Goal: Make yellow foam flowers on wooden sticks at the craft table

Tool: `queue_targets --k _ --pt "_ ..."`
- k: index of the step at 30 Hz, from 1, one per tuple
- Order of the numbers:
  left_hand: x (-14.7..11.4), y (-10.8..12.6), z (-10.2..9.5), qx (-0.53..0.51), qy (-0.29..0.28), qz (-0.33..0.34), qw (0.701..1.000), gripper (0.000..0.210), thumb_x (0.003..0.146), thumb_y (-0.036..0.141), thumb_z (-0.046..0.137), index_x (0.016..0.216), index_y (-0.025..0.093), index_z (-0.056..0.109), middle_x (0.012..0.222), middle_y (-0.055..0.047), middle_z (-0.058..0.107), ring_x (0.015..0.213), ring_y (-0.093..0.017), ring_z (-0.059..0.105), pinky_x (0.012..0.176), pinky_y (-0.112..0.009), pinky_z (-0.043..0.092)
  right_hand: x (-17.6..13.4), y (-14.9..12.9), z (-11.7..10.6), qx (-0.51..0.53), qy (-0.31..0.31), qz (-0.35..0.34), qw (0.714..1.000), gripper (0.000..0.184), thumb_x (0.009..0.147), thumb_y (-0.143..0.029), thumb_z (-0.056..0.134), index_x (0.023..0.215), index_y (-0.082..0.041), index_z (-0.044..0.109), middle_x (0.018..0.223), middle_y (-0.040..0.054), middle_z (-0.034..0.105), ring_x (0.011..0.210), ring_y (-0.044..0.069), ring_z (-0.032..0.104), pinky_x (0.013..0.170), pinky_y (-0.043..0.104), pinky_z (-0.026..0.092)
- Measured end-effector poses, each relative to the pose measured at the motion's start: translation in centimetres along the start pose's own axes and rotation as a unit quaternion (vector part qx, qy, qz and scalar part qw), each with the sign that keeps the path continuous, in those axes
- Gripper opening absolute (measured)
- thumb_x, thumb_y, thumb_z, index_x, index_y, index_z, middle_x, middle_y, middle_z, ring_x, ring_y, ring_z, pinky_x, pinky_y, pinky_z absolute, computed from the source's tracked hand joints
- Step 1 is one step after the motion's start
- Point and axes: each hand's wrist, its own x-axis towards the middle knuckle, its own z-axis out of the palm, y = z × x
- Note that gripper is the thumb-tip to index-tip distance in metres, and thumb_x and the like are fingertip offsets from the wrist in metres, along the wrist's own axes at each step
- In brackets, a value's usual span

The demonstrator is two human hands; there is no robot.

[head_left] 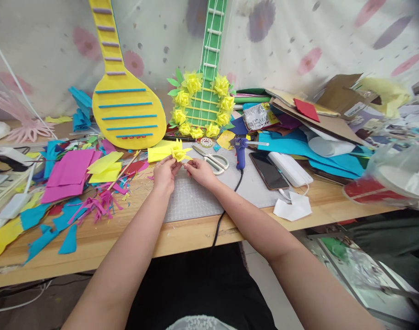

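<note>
Between my two hands is a yellow paper flower point(178, 152), held above the grey cutting mat point(185, 201). My left hand point(165, 173) closes its fingers round the flower's base from the left. On the other side, my right hand point(200, 171) pinches at the flower's lower right edge with thumb and fingers together. Scissors point(217, 161) lie on the mat just beyond my right hand, and a blue glue gun point(240, 153) rests farther right. Behind the flower lies a yellow paper strip point(157, 152).
A yellow paper lute shape point(129, 110) and a green one point(209, 59) ringed with yellow flowers lean at the back. Magenta paper point(70, 172) and scraps cover the left. A phone point(267, 169), power bank point(290, 168), blue paper point(333, 160) and plastic-covered bucket point(384, 178) stand right.
</note>
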Motion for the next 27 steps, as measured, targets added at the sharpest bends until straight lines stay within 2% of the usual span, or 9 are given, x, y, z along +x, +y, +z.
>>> queue_targets --k 7,15,20,27 --pt "-0.09 -0.26 -0.12 0.025 0.021 0.018 0.999 0.01 0.064 0.004 0.06 0.072 0.011 0.06 0.064 0.0 0.06 0.056 -0.007 0.056 0.068 -0.026 0.049 0.11 0.09 0.03 -0.004 -0.019 0.003 1.0 0.025 0.08 -0.034 0.046 0.064 -0.016 0.051 0.052 -0.0037 0.053 0.047 0.007 0.043 0.05 0.02 0.031" --pt "0.17 -0.5 -0.08 0.037 0.035 0.045 0.998 0.01 0.061 0.007 0.063 0.071 0.011 0.062 0.066 -0.001 0.062 0.057 -0.007 0.057 0.067 -0.024 0.047 -0.25 -0.04 0.47 0.089 -0.065 0.031 0.993 0.023 0.083 -0.036 0.044 0.072 -0.016 0.049 0.053 -0.0043 0.055 0.039 0.003 0.037 0.043 0.017 0.03" --pt "-0.01 -0.23 0.07 0.034 0.056 0.039 0.997 0.01 0.059 0.008 0.067 0.066 0.011 0.061 0.06 0.001 0.059 0.053 -0.007 0.055 0.068 -0.026 0.048 -0.38 0.07 0.34 0.119 -0.053 0.038 0.991 0.025 0.073 -0.04 0.058 0.071 -0.017 0.048 0.054 -0.0046 0.056 0.039 0.003 0.038 0.04 0.016 0.029" --pt "-0.06 -0.11 0.03 0.033 0.066 0.022 0.997 0.011 0.06 0.007 0.068 0.066 0.012 0.06 0.06 0.001 0.06 0.055 -0.007 0.055 0.07 -0.026 0.048 -0.58 -0.1 0.26 0.1 -0.042 0.036 0.993 0.027 0.073 -0.042 0.056 0.066 -0.017 0.05 0.048 -0.0054 0.052 0.04 0.004 0.037 0.042 0.018 0.028"
